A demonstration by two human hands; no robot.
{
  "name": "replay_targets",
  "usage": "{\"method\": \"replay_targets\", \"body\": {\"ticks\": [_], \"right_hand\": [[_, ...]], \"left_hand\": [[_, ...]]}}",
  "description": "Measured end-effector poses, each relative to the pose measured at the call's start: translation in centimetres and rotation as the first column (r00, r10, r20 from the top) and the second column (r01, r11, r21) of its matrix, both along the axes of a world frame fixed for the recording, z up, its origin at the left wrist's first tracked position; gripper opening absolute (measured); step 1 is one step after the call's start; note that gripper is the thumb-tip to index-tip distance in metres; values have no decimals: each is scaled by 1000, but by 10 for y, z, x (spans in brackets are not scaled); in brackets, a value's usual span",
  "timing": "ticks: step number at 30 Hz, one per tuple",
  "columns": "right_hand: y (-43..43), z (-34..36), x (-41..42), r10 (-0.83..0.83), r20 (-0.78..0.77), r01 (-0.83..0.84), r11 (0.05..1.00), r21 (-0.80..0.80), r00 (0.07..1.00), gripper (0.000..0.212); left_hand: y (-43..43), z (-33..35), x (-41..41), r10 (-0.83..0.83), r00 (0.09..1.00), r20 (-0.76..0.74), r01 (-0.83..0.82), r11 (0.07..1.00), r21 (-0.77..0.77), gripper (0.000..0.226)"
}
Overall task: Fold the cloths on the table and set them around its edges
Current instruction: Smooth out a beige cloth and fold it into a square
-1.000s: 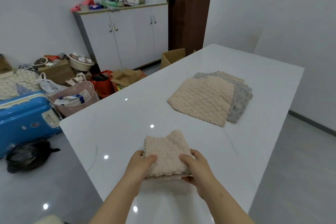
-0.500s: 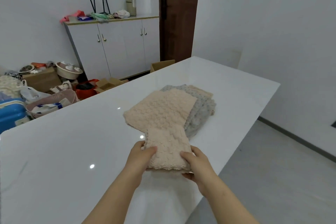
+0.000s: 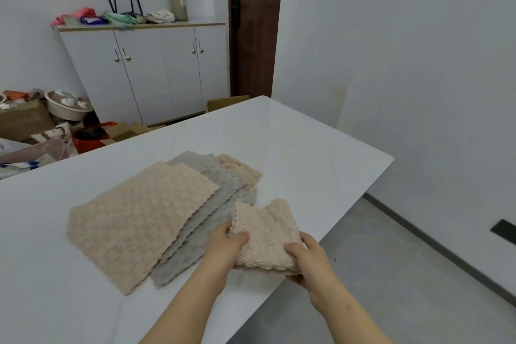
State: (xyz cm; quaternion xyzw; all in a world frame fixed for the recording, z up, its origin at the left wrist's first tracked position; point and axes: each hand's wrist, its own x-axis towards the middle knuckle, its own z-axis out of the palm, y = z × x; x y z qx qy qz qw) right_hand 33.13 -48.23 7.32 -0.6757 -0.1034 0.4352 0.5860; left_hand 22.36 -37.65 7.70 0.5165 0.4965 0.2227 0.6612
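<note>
I hold a folded beige cloth (image 3: 265, 234) just above the white table (image 3: 307, 153), near its right edge. My left hand (image 3: 226, 248) grips the cloth's left side and my right hand (image 3: 307, 260) grips its lower right corner. Left of it lies a flat pile: an unfolded beige cloth (image 3: 136, 220) on top, a grey cloth (image 3: 212, 198) under it, and another beige cloth (image 3: 240, 170) showing at the far corner.
A white cabinet (image 3: 156, 72) with clutter on top stands against the back wall beside a brown door (image 3: 254, 25). Boxes, a basin (image 3: 67, 106) and a red bin (image 3: 92, 137) crowd the floor at the left. Grey floor lies to the right of the table.
Both hands have carried the folded cloth rightward along the table, past the pile, toward the right edge. The view has turned right with it.
</note>
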Motion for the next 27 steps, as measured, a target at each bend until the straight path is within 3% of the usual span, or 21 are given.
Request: {"method": "replay_targets", "body": {"ticks": [7, 13, 17, 22, 27], "right_hand": [[41, -7, 125, 2, 32, 1, 997, -79, 999, 26], [69, -15, 225, 21, 49, -16, 995, -97, 999, 27], [84, -23, 291, 62, 74, -53, 991, -123, 995, 27], [97, -35, 376, 209, 140, -180, 965, -193, 968, 25], [100, -44, 431, 430, 228, -351, 882, -315, 874, 25]], "left_hand": [[49, -16, 126, -53, 996, -65, 53, 999, -1, 50], [78, -20, 216, -87, 988, -129, 87, 996, -7, 37], [88, -27, 268, -76, 984, -158, 77, 997, 1, 9], [81, -39, 335, 19, 987, -159, -18, 1000, 7, 13], [61, -53, 378, 154, 962, -227, -155, 988, 13, 11]]}}
